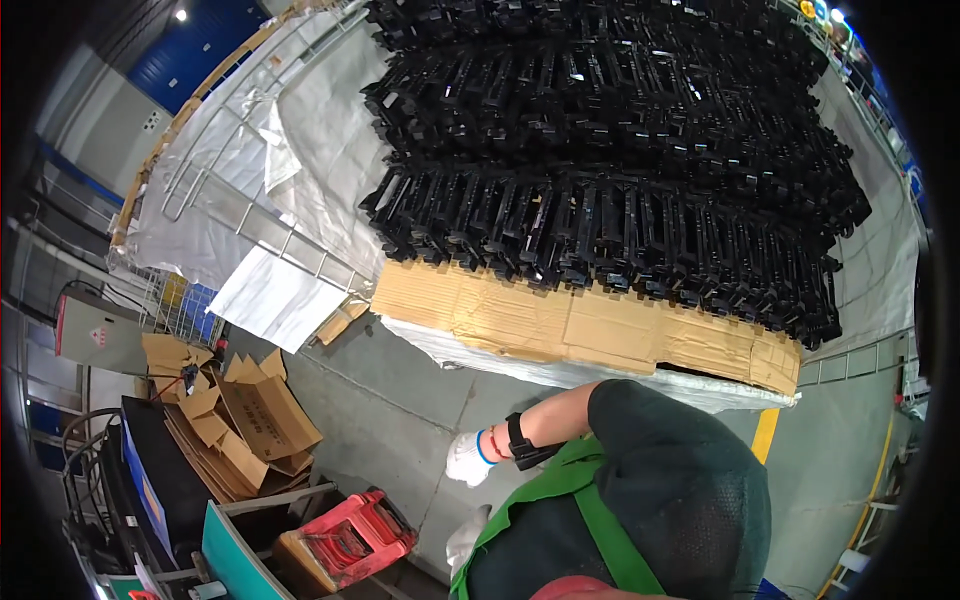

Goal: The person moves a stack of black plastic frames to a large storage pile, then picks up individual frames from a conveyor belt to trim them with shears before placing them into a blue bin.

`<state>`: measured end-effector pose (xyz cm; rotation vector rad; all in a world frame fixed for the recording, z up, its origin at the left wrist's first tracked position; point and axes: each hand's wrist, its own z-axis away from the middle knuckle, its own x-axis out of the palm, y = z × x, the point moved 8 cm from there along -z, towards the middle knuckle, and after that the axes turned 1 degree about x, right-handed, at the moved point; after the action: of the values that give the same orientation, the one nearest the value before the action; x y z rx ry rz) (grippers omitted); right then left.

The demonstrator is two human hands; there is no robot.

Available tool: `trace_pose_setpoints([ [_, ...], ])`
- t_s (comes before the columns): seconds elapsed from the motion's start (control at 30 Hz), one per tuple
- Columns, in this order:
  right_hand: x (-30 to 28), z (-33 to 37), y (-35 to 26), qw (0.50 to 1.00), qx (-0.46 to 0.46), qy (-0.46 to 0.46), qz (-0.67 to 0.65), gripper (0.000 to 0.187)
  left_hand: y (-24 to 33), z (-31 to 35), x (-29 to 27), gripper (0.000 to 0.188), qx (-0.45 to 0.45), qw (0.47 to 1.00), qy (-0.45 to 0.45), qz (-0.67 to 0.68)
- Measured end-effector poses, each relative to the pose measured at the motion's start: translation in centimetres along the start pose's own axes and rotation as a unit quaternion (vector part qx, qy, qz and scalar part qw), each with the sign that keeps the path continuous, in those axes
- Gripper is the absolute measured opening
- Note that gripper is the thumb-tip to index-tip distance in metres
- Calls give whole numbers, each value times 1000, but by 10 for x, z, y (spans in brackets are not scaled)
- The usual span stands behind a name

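Observation:
My right hand point(467, 460), in a white glove with a blue cuff, is held out over the grey floor. A black watch point(528, 446) and a red band circle that wrist. Below it, my left hand point(464, 541) shows only as a patch of white glove, partly hidden behind my green apron point(535, 490). I see nothing held in either glove, but the fingers are too foreshortened or covered to read. Closest to the hands is a red plastic piece point(362, 535) lying on a box in a teal-sided cart point(240, 560).
Rows of black plastic parts point(560, 220) stand stacked on cardboard point(600, 325) inside a wire cage point(285, 235) lined with white sheeting. Folded cardboard boxes point(255, 415) lie at the left, near a grey electrical box point(95, 335). A yellow line point(765, 435) marks the floor.

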<state>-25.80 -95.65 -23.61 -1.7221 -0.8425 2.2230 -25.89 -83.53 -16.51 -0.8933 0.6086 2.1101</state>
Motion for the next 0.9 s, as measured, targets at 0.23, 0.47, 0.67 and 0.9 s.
trace_pose_setpoints([
  [0.23, 67, 17, -2, 995, 75, -29, 60, 29, -43, 64, 62, 63, -19, 996, -23, 89],
  [0.47, 238, 31, -99, 968, 45, -233, 76, 35, -157, 146, 255, 48, 126, 989, 76, 20],
  [0.67, 282, -26, -191, 950, -26, -310, 17, 49, -191, 274, 299, 42, 62, 992, 102, -28],
  [0.9, 234, -49, -169, 950, 130, -283, 8, 44, -167, 321, 191, 27, -86, 894, 403, 176],
])
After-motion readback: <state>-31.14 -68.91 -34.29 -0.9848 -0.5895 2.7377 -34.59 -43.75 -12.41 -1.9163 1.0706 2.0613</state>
